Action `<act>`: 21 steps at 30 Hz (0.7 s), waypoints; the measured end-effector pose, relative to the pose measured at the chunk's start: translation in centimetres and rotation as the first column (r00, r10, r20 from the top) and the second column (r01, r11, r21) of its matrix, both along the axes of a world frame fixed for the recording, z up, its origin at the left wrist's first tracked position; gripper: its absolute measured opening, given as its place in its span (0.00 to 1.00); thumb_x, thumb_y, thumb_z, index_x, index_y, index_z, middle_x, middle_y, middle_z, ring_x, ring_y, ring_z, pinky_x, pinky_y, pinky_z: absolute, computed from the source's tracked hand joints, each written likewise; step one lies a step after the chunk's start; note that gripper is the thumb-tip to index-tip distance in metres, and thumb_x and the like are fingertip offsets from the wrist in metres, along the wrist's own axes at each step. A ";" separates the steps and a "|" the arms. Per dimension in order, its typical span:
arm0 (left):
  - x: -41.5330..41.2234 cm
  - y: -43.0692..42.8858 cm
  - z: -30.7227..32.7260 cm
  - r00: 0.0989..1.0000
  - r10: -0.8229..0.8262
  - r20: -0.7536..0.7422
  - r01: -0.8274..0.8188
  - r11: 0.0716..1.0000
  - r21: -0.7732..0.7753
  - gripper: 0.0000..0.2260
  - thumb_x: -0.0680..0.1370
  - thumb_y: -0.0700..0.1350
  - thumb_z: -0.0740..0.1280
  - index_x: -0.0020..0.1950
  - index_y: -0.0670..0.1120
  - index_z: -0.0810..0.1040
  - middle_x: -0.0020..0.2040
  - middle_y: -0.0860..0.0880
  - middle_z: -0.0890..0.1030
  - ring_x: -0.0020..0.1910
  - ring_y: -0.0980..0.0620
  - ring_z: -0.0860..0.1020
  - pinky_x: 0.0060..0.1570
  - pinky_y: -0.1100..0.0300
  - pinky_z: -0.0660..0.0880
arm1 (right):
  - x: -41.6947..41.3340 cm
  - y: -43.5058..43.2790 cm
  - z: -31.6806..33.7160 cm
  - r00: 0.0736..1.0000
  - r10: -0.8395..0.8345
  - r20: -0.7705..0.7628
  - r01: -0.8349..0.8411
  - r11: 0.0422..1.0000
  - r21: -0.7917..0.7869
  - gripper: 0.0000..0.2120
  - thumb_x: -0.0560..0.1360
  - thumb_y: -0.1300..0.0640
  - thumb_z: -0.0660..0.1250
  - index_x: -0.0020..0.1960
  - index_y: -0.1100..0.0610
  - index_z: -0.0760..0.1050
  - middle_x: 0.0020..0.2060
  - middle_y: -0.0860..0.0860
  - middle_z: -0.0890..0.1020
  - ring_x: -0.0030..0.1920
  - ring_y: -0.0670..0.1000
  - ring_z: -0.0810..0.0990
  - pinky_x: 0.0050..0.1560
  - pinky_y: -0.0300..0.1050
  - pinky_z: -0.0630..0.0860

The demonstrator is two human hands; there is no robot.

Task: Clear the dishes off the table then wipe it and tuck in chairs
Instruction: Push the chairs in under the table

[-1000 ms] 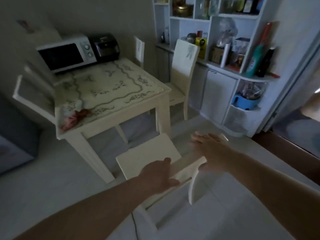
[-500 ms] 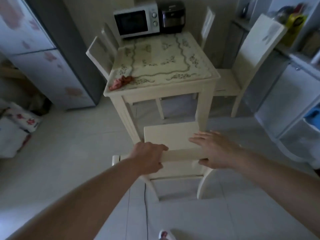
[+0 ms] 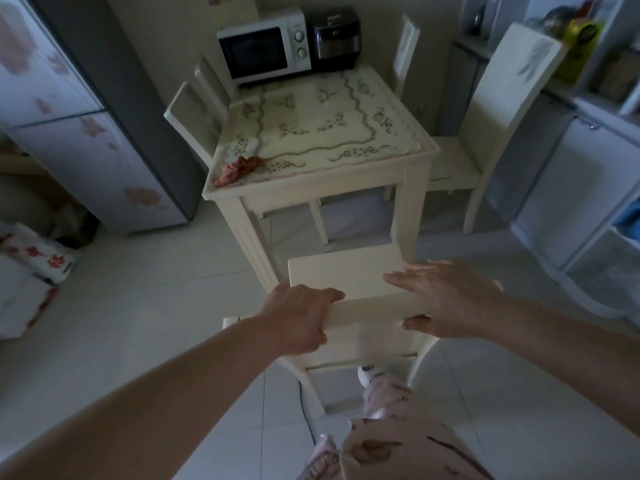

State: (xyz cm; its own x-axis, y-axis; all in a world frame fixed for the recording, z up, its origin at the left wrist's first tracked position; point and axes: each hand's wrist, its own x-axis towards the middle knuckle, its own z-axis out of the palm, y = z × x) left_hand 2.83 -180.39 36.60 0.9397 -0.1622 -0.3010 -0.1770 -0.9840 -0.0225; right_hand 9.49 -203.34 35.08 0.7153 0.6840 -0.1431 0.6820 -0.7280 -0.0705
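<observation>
Left hand (image 3: 298, 317) is clamped on the top rail of the near chair (image 3: 346, 268), right hand (image 3: 446, 303) lies open w/ fingers flat on it, chair pulled out at table's (image 3: 311, 188) 6 o'clock. Risk: w/ only one side gripped, a push may skew the seat into the table leg at 12 o'clock, jolting the red cloth (image 3: 239, 168) off the corner.

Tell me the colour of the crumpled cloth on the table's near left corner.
The cloth is reddish pink, seen in the head view.

Bare forearms, no sleeves, pale pink patterned trousers (image 3: 391, 441), light slipper (image 3: 365, 374)
</observation>
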 end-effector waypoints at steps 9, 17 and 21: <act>0.7 0.7 -0.4 0.999 -0.006 -0.032 0.000 0.982 -0.189 0.33 0.74 0.41 0.66 0.76 0.60 0.59 0.67 0.51 0.73 0.64 0.50 0.72 0.57 0.59 0.69 | 0.5 -0.1 -0.1 0.999 -0.026 0.026 0.026 1.000 0.009 0.36 0.71 0.33 0.63 0.75 0.36 0.52 0.60 0.43 0.78 0.58 0.48 0.77 0.54 0.45 0.73; 4.6 1.5 -0.1 1.000 0.014 -0.012 -0.016 0.986 -0.167 0.35 0.75 0.39 0.65 0.78 0.57 0.56 0.69 0.48 0.71 0.66 0.49 0.71 0.57 0.60 0.69 | 4.7 1.6 1.0 0.999 -0.037 -0.026 0.038 0.999 0.017 0.35 0.72 0.37 0.66 0.75 0.38 0.56 0.59 0.48 0.78 0.58 0.49 0.76 0.50 0.41 0.67; 6.9 2.6 0.0 0.999 0.027 -0.021 -0.030 0.988 -0.152 0.35 0.75 0.38 0.66 0.77 0.57 0.56 0.69 0.48 0.71 0.66 0.49 0.71 0.58 0.60 0.69 | 7.0 2.8 1.0 0.999 -0.031 -0.020 0.032 0.999 0.033 0.34 0.72 0.37 0.66 0.74 0.38 0.57 0.62 0.47 0.77 0.61 0.49 0.75 0.56 0.42 0.69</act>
